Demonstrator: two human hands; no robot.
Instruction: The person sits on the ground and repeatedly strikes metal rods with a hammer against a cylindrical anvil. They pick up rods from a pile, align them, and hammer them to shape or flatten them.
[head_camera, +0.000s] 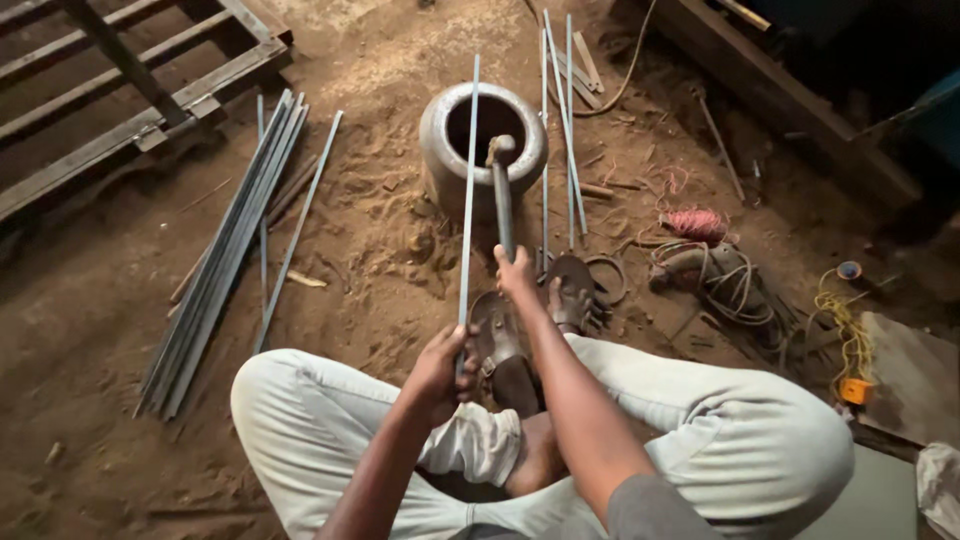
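Note:
I squat on a dirt floor, knees wide in pale trousers. My left hand (443, 366) grips the near end of a long thin steel rod (468, 190) that runs forward across the rim of a thick metal ring (440, 125) standing on the ground. My right hand (516, 272) holds the handle of a hammer (502, 195), whose head rests at the ring's near rim beside the rod. My sandalled feet (500, 340) sit just behind both hands.
A bundle of long steel rods (225, 260) lies on the left. More rods (566, 130) lie right of the ring. A metal frame (120, 90) fills the top left. Coiled wire, red string (695, 224) and a yellow cord (845, 330) clutter the right.

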